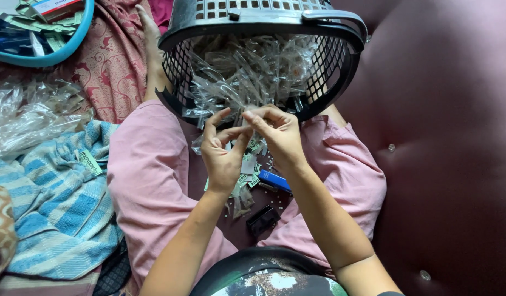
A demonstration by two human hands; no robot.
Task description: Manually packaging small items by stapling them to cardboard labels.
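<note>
My left hand (222, 156) and my right hand (279, 133) meet above my lap, fingertips pinched together on a small clear plastic packet (243, 119). Just beyond them a black plastic basket (340, 60) lies tilted toward me, full of crumpled clear packets (247, 71). Under my hands, between my pink-clad legs, lie small green paper labels (252, 178), a blue stapler (275, 181) and a small black object (262, 219). Tiny pale bits are scattered on the dark fabric there.
A blue-and-white striped towel (61, 203) lies at left with a green label (90, 162) on it. A heap of clear plastic (28, 115) sits above it, and a blue-rimmed tray (50, 38) of labels at top left. Maroon tufted upholstery (450, 137) fills the right side.
</note>
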